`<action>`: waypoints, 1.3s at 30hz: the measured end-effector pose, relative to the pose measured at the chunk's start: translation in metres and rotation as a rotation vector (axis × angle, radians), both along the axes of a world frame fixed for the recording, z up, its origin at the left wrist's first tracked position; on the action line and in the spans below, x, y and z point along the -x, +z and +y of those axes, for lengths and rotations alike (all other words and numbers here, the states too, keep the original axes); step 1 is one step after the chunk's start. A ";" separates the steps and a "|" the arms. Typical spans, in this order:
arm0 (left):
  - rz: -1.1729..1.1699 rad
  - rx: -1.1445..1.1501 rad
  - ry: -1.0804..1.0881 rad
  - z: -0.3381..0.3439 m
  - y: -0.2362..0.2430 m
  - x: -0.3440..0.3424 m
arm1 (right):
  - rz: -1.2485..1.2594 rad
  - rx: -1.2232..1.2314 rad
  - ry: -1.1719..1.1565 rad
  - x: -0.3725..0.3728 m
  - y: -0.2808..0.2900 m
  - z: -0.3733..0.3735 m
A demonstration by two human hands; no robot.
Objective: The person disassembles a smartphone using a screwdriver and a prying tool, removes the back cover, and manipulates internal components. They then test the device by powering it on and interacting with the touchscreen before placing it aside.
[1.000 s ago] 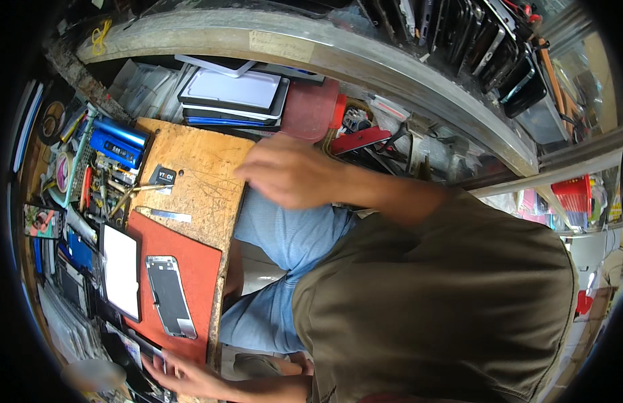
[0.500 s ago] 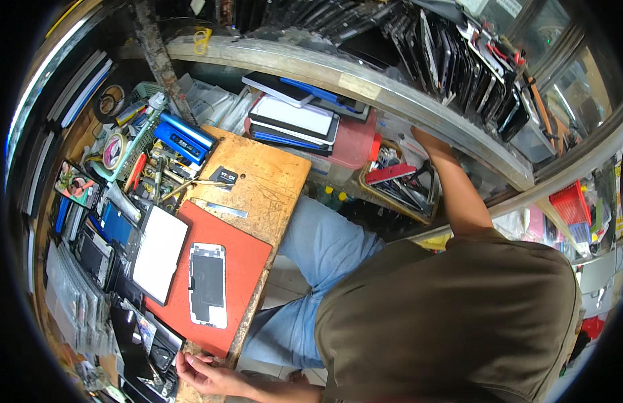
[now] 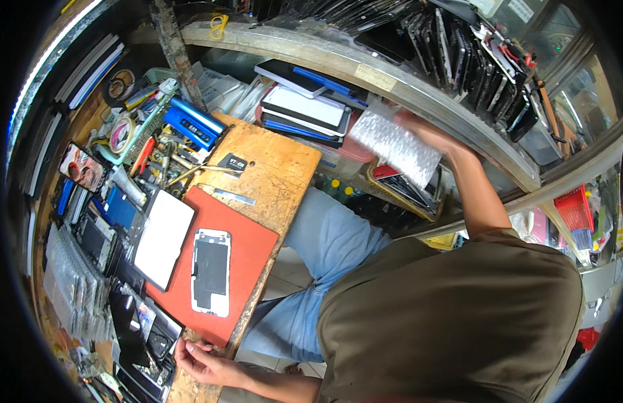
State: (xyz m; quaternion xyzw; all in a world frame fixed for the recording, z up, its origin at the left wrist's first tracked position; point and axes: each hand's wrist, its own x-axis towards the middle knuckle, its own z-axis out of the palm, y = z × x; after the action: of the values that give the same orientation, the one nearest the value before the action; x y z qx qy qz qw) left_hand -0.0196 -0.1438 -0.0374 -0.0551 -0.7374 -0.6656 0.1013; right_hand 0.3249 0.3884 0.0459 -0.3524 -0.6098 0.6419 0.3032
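Observation:
My right hand [image 3: 425,134], smeared by motion, is closed on a sheet or pouch of clear bubble wrap [image 3: 397,144]. The wrap hangs over a tray of phone parts [image 3: 419,198] and hides part of it. My left hand [image 3: 203,365] rests at the near corner of the workbench, fingers loosely curled and apart, with nothing visible in them. Beside it lies a red-orange mat [image 3: 248,252] with a phone screen panel [image 3: 211,272], dark-backed with a white border. A larger tablet-like panel [image 3: 164,238] with a white face leans over the mat's left edge.
On the wooden bench [image 3: 284,158] lie a dark card [image 3: 232,163] and a metal strip [image 3: 235,196]. Tools crowd around a blue device [image 3: 193,125]. A lit phone [image 3: 83,166] stands at the left. Stacked tablets [image 3: 305,107] sit beyond the bench, below a wooden shelf rail [image 3: 291,48].
My right hand has come up from beside the parts tray with the bubble wrap in it. My left hand has hardly moved. The whole view has shifted slightly.

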 end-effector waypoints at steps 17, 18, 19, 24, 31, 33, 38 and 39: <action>-0.056 -0.162 0.154 -0.036 0.073 -0.057 | -0.130 -1.169 1.311 0.339 0.011 -0.226; -0.012 -0.163 0.155 -0.042 0.078 -0.052 | -0.143 -1.285 1.306 0.339 0.008 -0.224; 0.040 -0.164 0.153 -0.045 0.083 -0.046 | -0.128 -1.391 1.301 0.337 0.005 -0.225; 0.142 -0.284 0.067 -0.018 0.108 0.015 | -0.203 -1.283 1.246 0.329 0.005 -0.222; -0.081 -0.776 -0.199 0.060 0.111 0.151 | -0.298 -0.751 1.231 0.323 -0.006 -0.213; -0.064 -0.821 -0.185 0.080 0.115 0.179 | 0.086 -0.283 1.161 0.340 -0.010 -0.211; 0.167 -0.719 -0.162 0.109 0.114 0.186 | 0.255 0.127 1.140 0.417 0.006 -0.180; 0.177 -0.693 -0.125 0.111 0.111 0.181 | 0.242 0.028 1.134 0.436 0.011 -0.177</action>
State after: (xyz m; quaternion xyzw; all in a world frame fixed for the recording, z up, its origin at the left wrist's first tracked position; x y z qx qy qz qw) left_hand -0.2004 -0.0332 0.0735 -0.1197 -0.4518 -0.8734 0.1367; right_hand -0.1111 0.2118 0.0574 0.1013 -0.6558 0.7477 -0.0253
